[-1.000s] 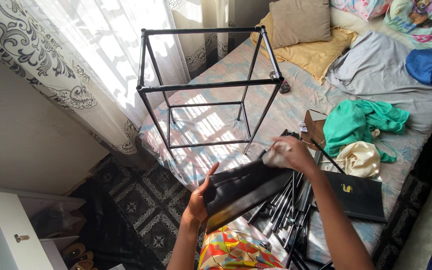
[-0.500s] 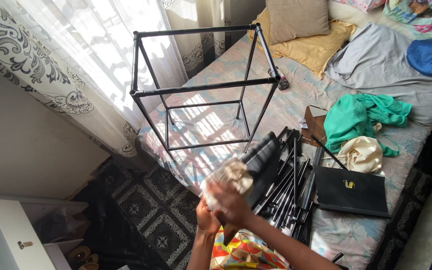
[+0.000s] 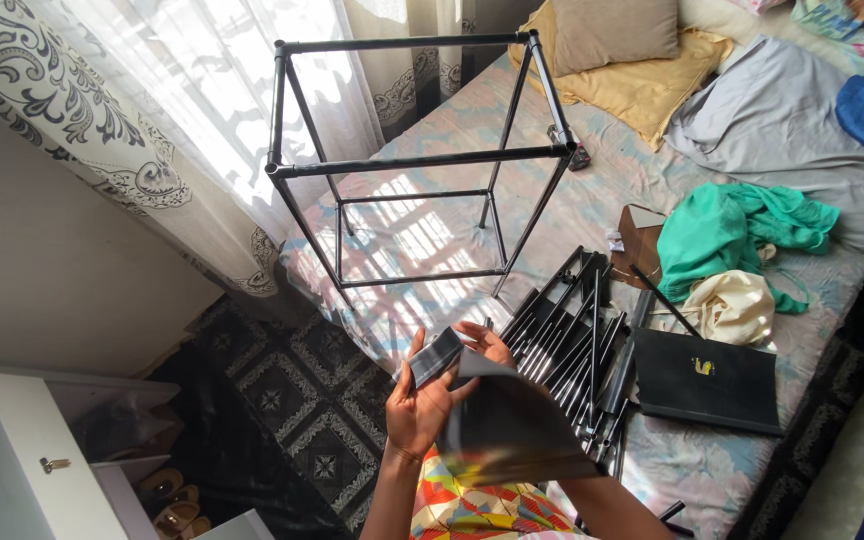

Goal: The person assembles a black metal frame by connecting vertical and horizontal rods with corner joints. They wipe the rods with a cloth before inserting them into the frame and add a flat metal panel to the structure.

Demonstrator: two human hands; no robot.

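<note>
Resting against the open palm of the left hand (image 3: 420, 405), a glossy black sheet (image 3: 507, 430) is held low in the middle of the view, above a brightly patterned garment (image 3: 472, 510) worn by the person. The fingers of the left hand are spread and only loosely curled, with the thumb raised beside the sheet's folded upper edge. The right hand (image 3: 482, 342) is seen just behind that edge, its fingertips touching the sheet; most of it is hidden by the sheet, so how far it is closed cannot be told.

Just beyond the sheet, a bundle of black rods (image 3: 572, 340) is laid on the bed (image 3: 592, 200), with a flat black panel (image 3: 707, 382) beside it. Near the panel, a cream cloth (image 3: 732, 305) and a green garment (image 3: 732, 235) are heaped, and a small brown box (image 3: 640, 240) is set next to them. Farther back, an assembled black tube frame (image 3: 422, 160) is stood upright on the bed by a patterned curtain (image 3: 152, 110). Yellow and tan pillows (image 3: 632, 60) are seen at the head of the bed. A white cabinet (image 3: 22, 460) is placed at the lower left, on a dark patterned floor (image 3: 282, 420).
</note>
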